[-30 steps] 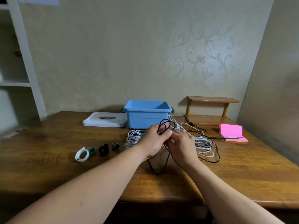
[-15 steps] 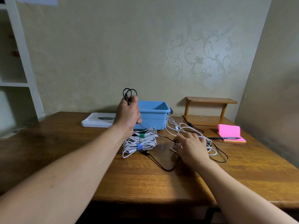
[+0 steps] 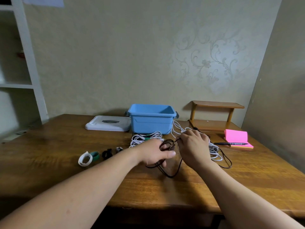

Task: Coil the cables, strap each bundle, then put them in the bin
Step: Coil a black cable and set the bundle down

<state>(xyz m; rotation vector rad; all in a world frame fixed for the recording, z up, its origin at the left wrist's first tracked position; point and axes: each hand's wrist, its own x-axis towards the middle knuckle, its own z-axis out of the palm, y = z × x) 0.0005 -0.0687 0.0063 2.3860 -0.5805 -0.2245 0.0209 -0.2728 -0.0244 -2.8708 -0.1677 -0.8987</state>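
My left hand point(image 3: 156, 153) grips several loops of a thin black cable point(image 3: 171, 174) just above the table. My right hand point(image 3: 194, 146) pinches the same cable a little to the right. The cable's slack runs right to a loop near loose white cable point(image 3: 214, 152). A strapped white cable bundle point(image 3: 145, 138) with a green strap lies in front of the open blue bin point(image 3: 151, 119). Loose straps lie to the left: a white one point(image 3: 85, 158), a green one point(image 3: 95, 155), a black one point(image 3: 107, 153) and a small grey one point(image 3: 118, 149).
The bin's white lid point(image 3: 108, 125) lies left of the bin. A small wooden shelf point(image 3: 214, 116) stands at the back right. A pink notepad point(image 3: 236, 140) with a black pen point(image 3: 231, 143) lies near the right wall. A white shelving unit point(image 3: 24, 63) stands at the left.
My left hand came down from its raised spot by the bin to table height with the black coil. My right hand rose off the table and met it on the cable.
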